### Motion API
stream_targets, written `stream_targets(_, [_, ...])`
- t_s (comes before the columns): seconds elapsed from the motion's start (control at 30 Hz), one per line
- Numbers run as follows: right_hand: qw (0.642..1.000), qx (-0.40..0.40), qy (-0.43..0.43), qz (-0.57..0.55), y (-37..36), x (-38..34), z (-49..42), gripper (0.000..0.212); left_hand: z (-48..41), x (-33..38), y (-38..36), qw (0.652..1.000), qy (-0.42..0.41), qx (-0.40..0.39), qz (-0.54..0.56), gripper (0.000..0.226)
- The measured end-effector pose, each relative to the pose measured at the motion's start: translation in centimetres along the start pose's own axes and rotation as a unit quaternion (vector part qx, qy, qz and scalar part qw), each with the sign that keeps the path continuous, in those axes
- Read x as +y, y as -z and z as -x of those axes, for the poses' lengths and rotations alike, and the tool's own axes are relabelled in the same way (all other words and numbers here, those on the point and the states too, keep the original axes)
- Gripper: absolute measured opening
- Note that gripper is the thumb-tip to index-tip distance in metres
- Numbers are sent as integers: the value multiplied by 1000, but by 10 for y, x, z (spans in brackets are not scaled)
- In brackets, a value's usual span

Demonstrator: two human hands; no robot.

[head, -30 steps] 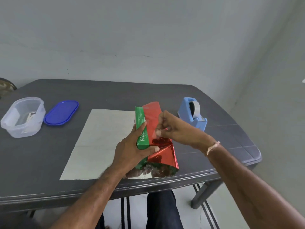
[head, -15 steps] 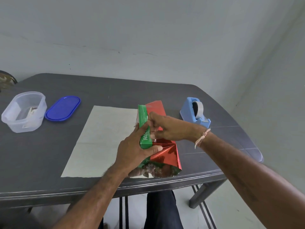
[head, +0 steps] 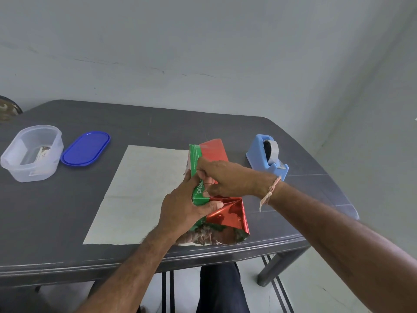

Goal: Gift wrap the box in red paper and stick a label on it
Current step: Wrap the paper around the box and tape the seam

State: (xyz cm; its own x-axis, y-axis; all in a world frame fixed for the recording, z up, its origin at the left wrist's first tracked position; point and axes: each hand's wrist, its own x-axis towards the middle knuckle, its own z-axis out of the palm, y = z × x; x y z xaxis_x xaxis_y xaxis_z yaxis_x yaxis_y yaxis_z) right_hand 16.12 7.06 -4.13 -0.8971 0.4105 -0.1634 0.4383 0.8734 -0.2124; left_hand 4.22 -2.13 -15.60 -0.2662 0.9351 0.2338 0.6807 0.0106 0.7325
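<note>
**Box half wrapped, both hands working the seam**

We see the green box (head: 195, 164) lying on the table (head: 135, 123) near its front edge, pointing away from the person. Red paper (head: 230, 214) is drawn over its right side and folded into a triangle at the near end. The left hand (head: 180, 211) has its grip clamped round the box, with the thumb pressing the fold flat so it cannot spring open. The right hand (head: 228, 179) has fingers and thumb curled together on the paper's edge along the top. We judge it is pinching the edge to pull it taut over the bare green side. A pale sheet (head: 140, 188) spreads left of the box, likely the paper's back. The tape dispenser (head: 267, 158) stands near on the right, handy for sealing.
</note>
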Motion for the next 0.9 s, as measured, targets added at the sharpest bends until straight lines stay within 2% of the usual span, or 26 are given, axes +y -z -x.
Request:
stream_targets(0.17, [997, 18, -3, 75, -5, -4, -2, 33, 1, 3, 1, 1000, 2, 7, -17, 102])
stream_targets(0.33, [996, 25, -4, 87, -5, -6, -2, 33, 1, 1, 0, 1000, 5, 2, -12, 103])
stream_targets(0.53, [995, 21, -23, 96, -5, -11, -3, 45, 1, 1, 0, 1000, 1, 7, -21, 105])
stream_targets(0.9, [987, 11, -36, 156, 0, -16, -7, 53, 0, -2, -1, 1000, 4, -1, -17, 109])
